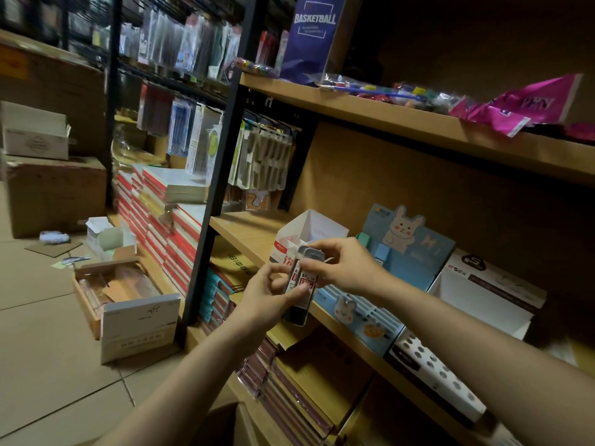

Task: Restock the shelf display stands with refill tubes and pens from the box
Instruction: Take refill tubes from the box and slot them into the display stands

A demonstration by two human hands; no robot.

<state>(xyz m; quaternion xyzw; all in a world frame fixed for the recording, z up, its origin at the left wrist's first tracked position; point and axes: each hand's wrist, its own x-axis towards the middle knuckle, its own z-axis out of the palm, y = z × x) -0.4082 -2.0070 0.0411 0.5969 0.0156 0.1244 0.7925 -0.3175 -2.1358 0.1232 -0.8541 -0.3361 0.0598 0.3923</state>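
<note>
Two slim refill tubes [302, 284], dark with red-and-white labels and grey caps, are held upright in front of the middle shelf. My left hand [269, 296] grips their lower part, thumb across the labels. My right hand [341, 265] pinches their capped tops from the right. Just behind them a white display stand [310, 228] with red print stands on the wooden shelf [244, 231]. To its right are a blue rabbit-printed stand [404, 249] with tiered slots and a white and black stand [483, 294] with round holes in front.
An open cardboard box [128, 304] with a white flap sits on the tiled floor at the left, near stacked red-spined notebooks [167, 226]. More cartons stand at the far left. The upper shelf [386, 114] carries bagged items. Hanging packs fill a black rack [206, 91].
</note>
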